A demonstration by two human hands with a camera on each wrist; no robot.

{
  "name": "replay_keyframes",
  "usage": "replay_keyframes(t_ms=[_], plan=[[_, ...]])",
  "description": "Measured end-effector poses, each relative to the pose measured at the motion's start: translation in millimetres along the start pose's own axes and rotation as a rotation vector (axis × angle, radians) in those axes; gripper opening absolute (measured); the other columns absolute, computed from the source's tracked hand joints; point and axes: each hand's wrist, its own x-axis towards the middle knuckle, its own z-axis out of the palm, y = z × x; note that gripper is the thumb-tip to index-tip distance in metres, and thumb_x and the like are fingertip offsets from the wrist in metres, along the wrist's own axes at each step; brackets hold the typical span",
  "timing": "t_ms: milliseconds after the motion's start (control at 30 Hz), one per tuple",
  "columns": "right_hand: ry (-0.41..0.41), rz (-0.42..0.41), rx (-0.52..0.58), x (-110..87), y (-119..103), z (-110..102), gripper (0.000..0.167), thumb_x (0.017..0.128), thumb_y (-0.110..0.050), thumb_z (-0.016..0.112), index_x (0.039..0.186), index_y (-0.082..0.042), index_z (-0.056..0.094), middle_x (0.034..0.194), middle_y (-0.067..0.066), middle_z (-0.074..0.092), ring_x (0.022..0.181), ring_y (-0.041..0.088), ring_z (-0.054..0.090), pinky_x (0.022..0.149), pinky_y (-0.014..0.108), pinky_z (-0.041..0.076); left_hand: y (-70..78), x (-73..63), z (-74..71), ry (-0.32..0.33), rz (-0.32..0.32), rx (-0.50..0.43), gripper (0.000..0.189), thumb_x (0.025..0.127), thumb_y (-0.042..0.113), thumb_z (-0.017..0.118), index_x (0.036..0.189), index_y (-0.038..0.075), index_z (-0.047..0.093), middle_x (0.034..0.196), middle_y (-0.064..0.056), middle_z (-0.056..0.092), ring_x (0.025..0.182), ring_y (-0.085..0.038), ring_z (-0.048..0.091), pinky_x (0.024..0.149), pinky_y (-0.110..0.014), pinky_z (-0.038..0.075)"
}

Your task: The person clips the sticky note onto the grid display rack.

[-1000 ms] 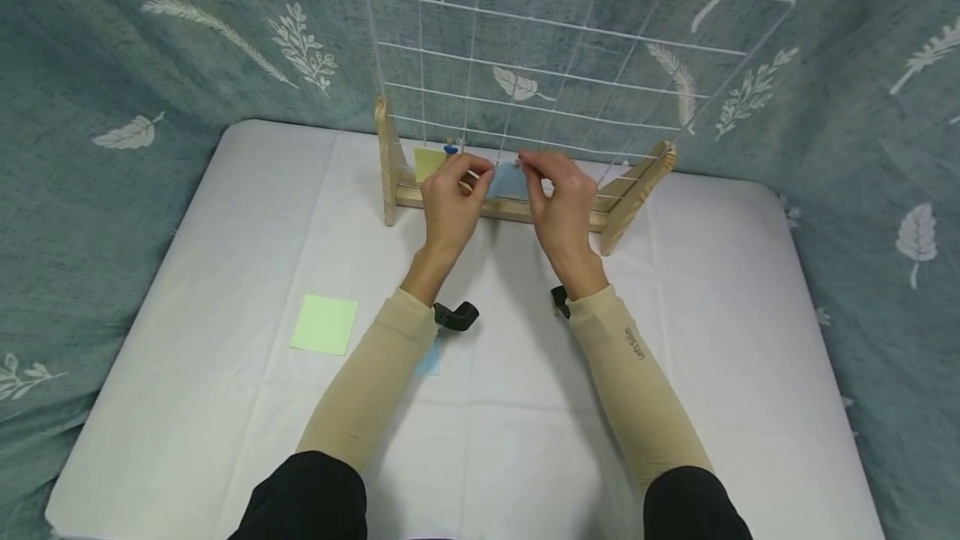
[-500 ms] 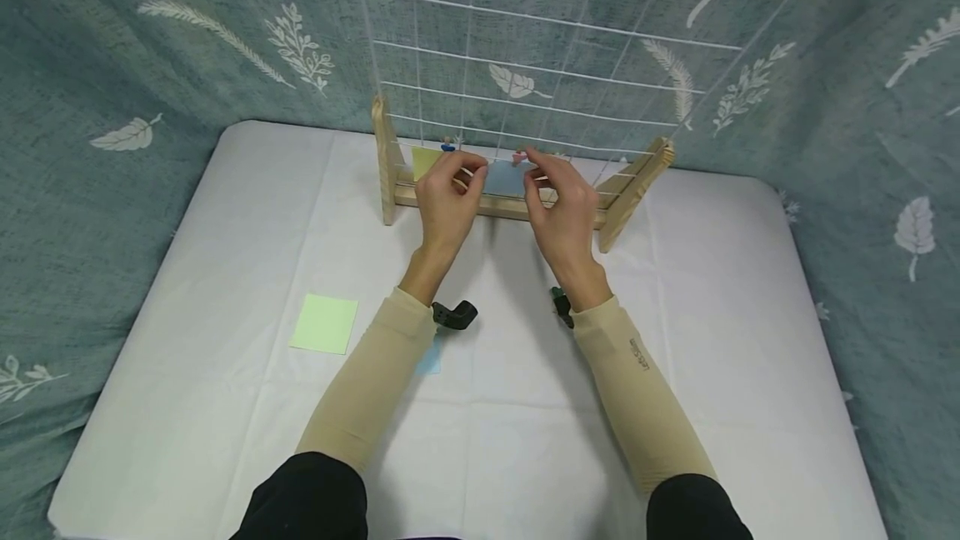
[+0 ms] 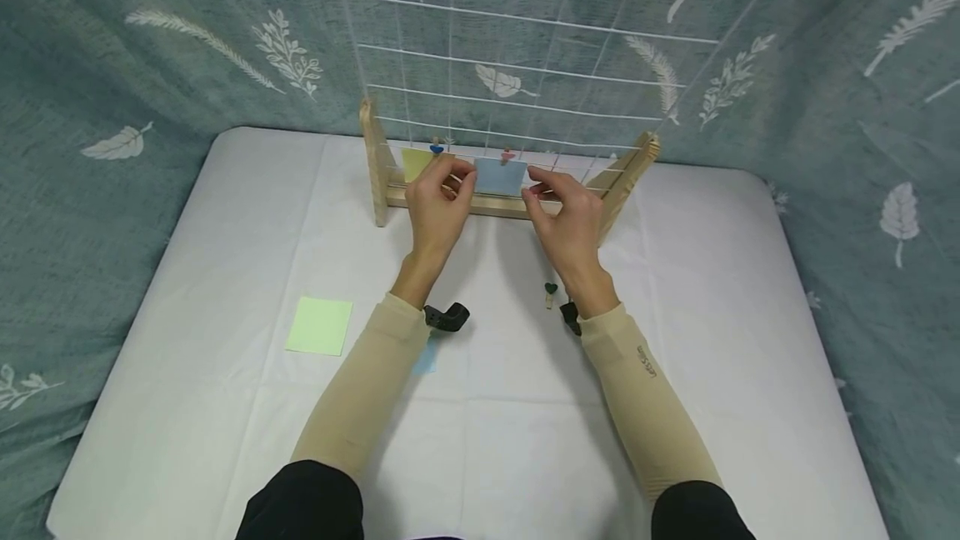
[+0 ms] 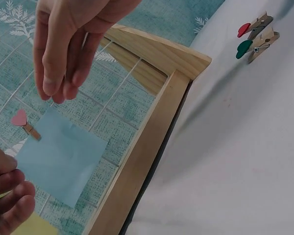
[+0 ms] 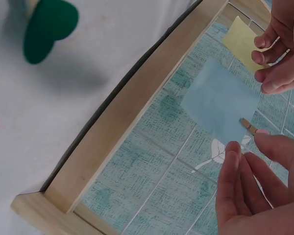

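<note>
Blue paper note (image 3: 498, 178) hangs low on a white wire grid (image 3: 555, 22), between a person's two hands. From left to right, a pale green paper square (image 3: 318, 326) lies flat on the white tabletop (image 3: 187, 373), then a light blue slip (image 3: 425, 358) (partly hidden by the left sleeve). Farther back, a yellow note (image 3: 415, 162) hangs by a blue heart clothespin (image 3: 437, 148). The left hand (image 3: 437, 202) comes next, fingers loosely bent with gaps between the tips, at the blue note's edge; whether they touch it, I cannot tell. A pink heart clothespin (image 3: 507, 157) grips that note's top edge. At its right, the right hand (image 3: 568, 213) holds nothing, thumb and fingers apart. Nearer lie green (image 3: 551, 288) and red (image 4: 244, 30) heart clothespins, side by side.
</note>
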Motion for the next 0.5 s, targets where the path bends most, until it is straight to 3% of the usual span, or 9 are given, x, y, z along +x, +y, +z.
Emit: replay_keyframes(t_ms=[200,500], plan=[[-0.051,0.014,-0.011,-4.3,5.1,-3.5,0.027,0.094,-0.003,0.078,0.120,0.001,0.077,0.110,0.018,0.079,0.088,0.033,0.077,0.083,0.046,0.062,-3.7,-3.5,-2.3,-0.053,-0.028,0.022,0.004,0.093,0.004,0.077,0.090,0.007,0.076,0.087,-0.009,0.076,0.069,-0.021,0.071,0.063,-0.025,0.054],[-0.107,0.083,0.001,-10.9,8.2,-12.3,0.023,0.097,-0.008,0.075,0.118,0.001,0.078,0.109,0.018,0.079,0.090,0.033,0.076,0.085,0.046,0.061,-2.8,-8.0,-12.2,-0.150,-0.105,0.090,0.003,0.094,0.008,0.077,0.093,0.005,0.078,0.089,-0.009,0.077,0.074,-0.022,0.073,0.068,-0.030,0.058]])
